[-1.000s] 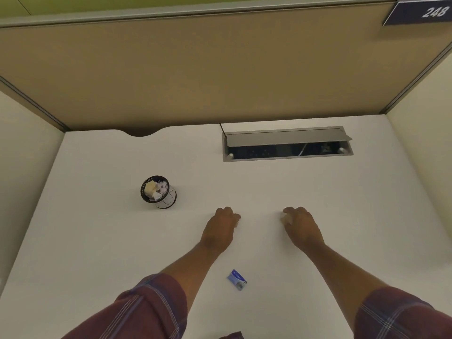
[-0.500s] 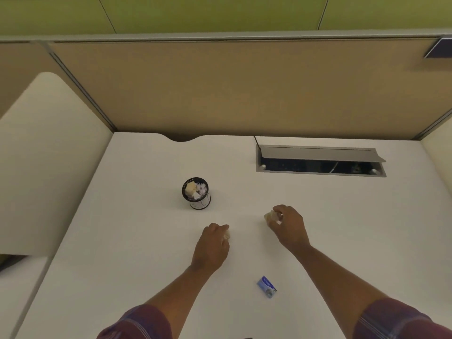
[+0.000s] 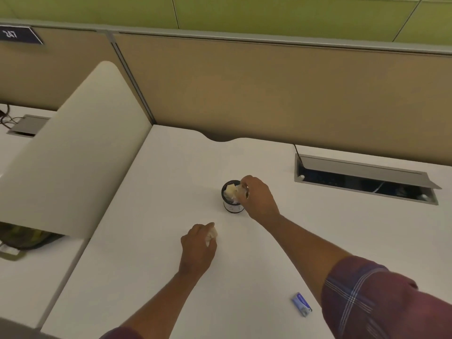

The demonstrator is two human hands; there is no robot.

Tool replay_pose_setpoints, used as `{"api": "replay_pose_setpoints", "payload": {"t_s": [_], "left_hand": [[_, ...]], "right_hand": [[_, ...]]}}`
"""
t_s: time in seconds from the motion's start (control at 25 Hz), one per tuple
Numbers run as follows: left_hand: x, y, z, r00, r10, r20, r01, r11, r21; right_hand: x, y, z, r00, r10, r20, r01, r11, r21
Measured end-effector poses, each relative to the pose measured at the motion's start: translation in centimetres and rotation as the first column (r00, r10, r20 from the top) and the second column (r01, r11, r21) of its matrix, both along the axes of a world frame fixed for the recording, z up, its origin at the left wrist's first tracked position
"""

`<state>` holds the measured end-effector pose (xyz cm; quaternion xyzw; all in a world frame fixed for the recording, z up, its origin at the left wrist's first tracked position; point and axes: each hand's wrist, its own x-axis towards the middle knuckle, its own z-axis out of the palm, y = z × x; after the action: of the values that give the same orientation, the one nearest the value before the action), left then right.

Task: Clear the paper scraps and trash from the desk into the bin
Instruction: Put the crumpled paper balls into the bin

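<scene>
While your right hand (image 3: 258, 200) hangs over the mouth of the bin (image 3: 231, 196), its fingers are pinched on a crumpled pale paper scrap (image 3: 242, 190) at the bin's rim. That bin is a small round cup with a dark rim and white wall, standing upright on the smooth white desk (image 3: 156, 192), already holding yellowish and white crumpled scraps. Nearer you than the bin, your left hand (image 3: 198, 249) is curled closed around a second wad of paper (image 3: 212, 234), which shows pale between the fingers. Well on your side of the bin, to its right, a small blue rectangular wrapper (image 3: 302, 304) lies flat, its long axis running diagonally.
</scene>
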<state>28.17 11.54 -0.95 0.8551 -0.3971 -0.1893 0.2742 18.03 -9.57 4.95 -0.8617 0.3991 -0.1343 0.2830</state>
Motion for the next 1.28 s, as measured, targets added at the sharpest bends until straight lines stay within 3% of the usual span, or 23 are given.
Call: {"api": "replay_pose_setpoints", "payload": {"t_s": [0.08,0.12,0.28,0.4,0.64,0.96,1.04,1.16,1.28], "left_hand": [[1.1,0.3,-0.2,0.999,0.03,0.017,-0.029,0.999,-0.026],[1.5,0.4,-0.3,0.999,0.041,0.019,-0.041,0.999,-0.031],[2.7,0.0,-0.1,0.998,0.065,-0.001,-0.065,0.997,-0.036],[3.4,-0.7,0.1,0.996,0.087,-0.003,-0.086,0.991,-0.103],[3.9,-2.1,0.3,0.992,0.125,0.008,-0.119,0.961,-0.248],[4.2,-6.1,3.2,0.998,0.042,-0.051,-0.059,0.922,-0.383],[3.7,-7.5,4.0,0.999,0.035,-0.033,-0.044,0.925,-0.376],[2.9,-9.7,4.8,1.0,0.027,-0.008,-0.028,0.947,-0.321],[2.4,-11.5,5.0,0.999,-0.03,0.038,0.039,0.968,-0.248]], "right_hand": [[1.9,0.2,-0.5,0.967,0.152,-0.204,-0.192,0.961,-0.197],[2.4,0.2,-1.0,0.928,0.208,-0.309,-0.282,0.935,-0.216],[3.0,0.4,-1.8,0.932,0.084,-0.353,-0.136,0.983,-0.126],[3.1,0.6,-2.4,0.835,0.059,-0.547,-0.248,0.927,-0.279],[5.4,-0.1,-0.8,0.643,0.019,-0.766,-0.258,0.947,-0.193],[5.4,-1.3,-1.2,0.656,0.11,-0.747,-0.245,0.967,-0.072],[4.3,-1.4,-1.5,0.735,0.099,-0.671,-0.209,0.974,-0.085],[1.7,-1.4,-1.8,0.903,0.022,-0.43,-0.053,0.997,-0.06],[-1.5,-1.0,-1.8,0.949,-0.053,-0.31,0.015,0.992,-0.123]]}}
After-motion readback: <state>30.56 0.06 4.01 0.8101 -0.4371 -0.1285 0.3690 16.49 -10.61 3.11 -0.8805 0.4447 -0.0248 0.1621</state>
